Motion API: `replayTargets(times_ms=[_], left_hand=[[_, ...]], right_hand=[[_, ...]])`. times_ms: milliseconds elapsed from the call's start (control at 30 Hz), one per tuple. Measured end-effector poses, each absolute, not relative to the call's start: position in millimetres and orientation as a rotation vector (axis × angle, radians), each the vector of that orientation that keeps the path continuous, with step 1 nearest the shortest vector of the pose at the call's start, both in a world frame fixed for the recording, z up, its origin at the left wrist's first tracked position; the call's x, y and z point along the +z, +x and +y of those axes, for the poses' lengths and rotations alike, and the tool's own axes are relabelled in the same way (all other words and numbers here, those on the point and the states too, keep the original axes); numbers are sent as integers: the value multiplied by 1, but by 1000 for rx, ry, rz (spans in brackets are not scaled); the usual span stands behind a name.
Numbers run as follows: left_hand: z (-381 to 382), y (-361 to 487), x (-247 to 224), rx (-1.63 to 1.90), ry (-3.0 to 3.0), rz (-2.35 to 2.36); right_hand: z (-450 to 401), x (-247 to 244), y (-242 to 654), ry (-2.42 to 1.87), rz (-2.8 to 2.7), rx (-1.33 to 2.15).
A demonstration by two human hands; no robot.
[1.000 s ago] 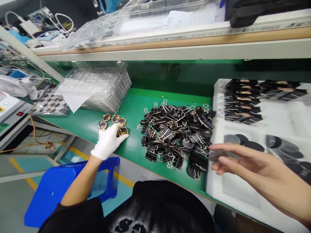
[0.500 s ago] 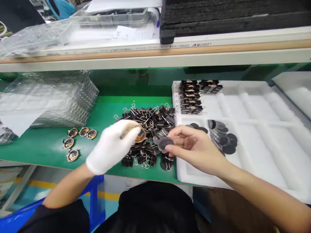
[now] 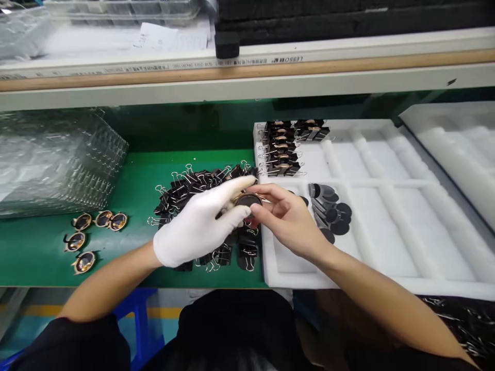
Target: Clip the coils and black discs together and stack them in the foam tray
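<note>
My left hand (image 3: 204, 219), in a white glove, and my bare right hand (image 3: 292, 219) meet over a pile of black binder clips (image 3: 189, 185). Between them is a round gold-rimmed piece, gripped by my left fingers. A dark disc (image 3: 248, 201) lies against its face, pinched by my right thumb and fingers. Most of the gold-rimmed piece is hidden behind the disc and the fingers. Several similar gold-rimmed pieces with dark lenses (image 3: 85, 262) lie on the green table (image 3: 139, 180) at the left.
A white foam tray (image 3: 386, 206) at the right holds clipped pieces (image 3: 282, 147) in its back left corner and loose dark discs (image 3: 332, 214). Clear plastic trays (image 3: 58, 165) are stacked at the left. A shelf edge (image 3: 154, 93) runs across above the table.
My hands have come together, and the disc in my right hand now lies against the gold-rimmed piece. The camera view has shifted, so the table items appear further left.
</note>
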State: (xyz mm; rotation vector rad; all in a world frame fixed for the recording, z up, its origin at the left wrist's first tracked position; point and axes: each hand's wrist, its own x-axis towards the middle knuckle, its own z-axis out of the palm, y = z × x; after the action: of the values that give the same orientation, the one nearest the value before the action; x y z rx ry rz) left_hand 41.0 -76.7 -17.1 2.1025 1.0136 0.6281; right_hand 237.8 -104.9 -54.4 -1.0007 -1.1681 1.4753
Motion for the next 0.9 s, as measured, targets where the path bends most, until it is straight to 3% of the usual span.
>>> replayTargets(times_ms=[167, 367, 900], left_hand=[[-89, 45, -27, 700, 2404, 1246], [-126, 53, -42, 115, 3244, 726], [-104, 35, -52, 128, 3371, 582]], right_hand=[[-98, -50, 255, -1040, -1253, 1313], [-87, -50, 267, -999, -1032, 1229], [-85, -58, 264, -964, -1090, 1346]])
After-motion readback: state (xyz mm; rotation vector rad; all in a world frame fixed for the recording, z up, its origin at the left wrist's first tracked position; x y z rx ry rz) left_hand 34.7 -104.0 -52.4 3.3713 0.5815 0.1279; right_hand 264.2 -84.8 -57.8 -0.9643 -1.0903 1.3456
